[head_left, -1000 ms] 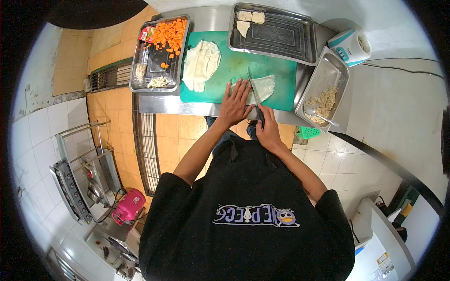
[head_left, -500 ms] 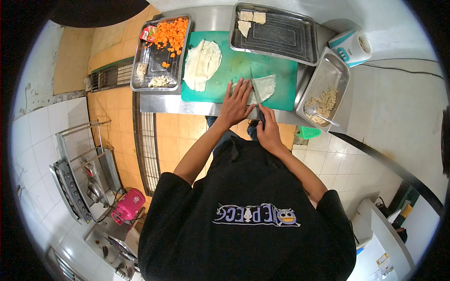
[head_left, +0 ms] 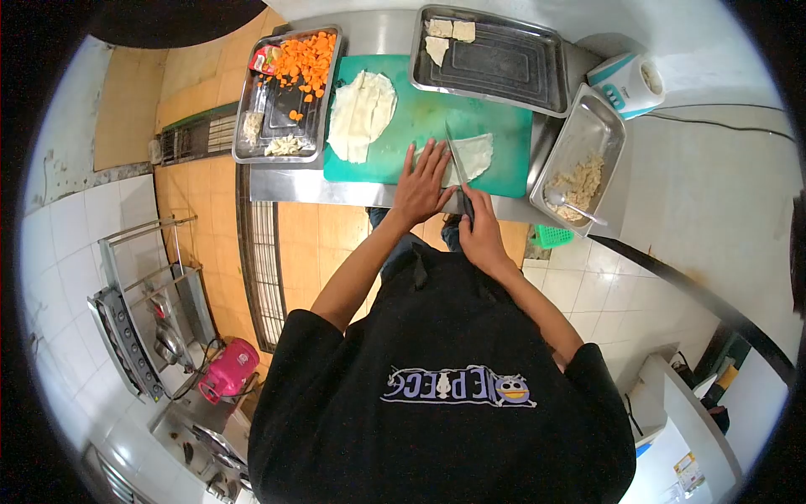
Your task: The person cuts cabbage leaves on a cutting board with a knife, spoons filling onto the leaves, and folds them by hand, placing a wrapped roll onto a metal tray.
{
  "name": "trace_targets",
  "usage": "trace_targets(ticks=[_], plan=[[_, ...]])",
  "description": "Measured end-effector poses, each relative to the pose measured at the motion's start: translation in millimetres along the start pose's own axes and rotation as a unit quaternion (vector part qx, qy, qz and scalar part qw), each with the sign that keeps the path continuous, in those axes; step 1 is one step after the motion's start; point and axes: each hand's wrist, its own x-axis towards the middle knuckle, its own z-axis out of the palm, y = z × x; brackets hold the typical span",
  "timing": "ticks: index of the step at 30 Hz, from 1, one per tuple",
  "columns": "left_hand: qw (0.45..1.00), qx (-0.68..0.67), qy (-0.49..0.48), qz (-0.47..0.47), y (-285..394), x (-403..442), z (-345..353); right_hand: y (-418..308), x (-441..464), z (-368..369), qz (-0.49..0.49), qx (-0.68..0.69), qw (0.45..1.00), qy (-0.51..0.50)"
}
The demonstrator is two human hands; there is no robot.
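On the tabletop (head_left: 311,191), I see the cutting board (head_left: 424,105); on it, the first dough sheet (head_left: 363,118) lies left, the second dough sheet (head_left: 477,156) right, with the knife (head_left: 457,165) over this second one. Left of the board stands the carrot tray (head_left: 279,109), right of it the filling tray (head_left: 598,128) with the spoon (head_left: 581,210) inside, and behind, the baking tray (head_left: 504,71), having dough pieces (head_left: 463,32) in its far left corner

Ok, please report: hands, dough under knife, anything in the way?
Right hand grips knife. Left hand spread, palm down. Dough on board, under knife. Possibly in the way: left hand, close beside knife.
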Motion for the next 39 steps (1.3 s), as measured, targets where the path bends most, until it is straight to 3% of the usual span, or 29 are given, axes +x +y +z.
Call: trace_targets(ticks=[29, 39], plan=[[1.0, 0.006, 0.009, -0.003, 1.4, 1.2, -2.7, 1.2, -6.3, -1.4, 0.017, 0.004, 1.0, -0.012], [1.0, 0.002, 0.013, 0.001, 1.1, 0.5, -1.3, 26.0, -10.8, 10.5, -0.043, -0.008, 0.999, 0.01]])
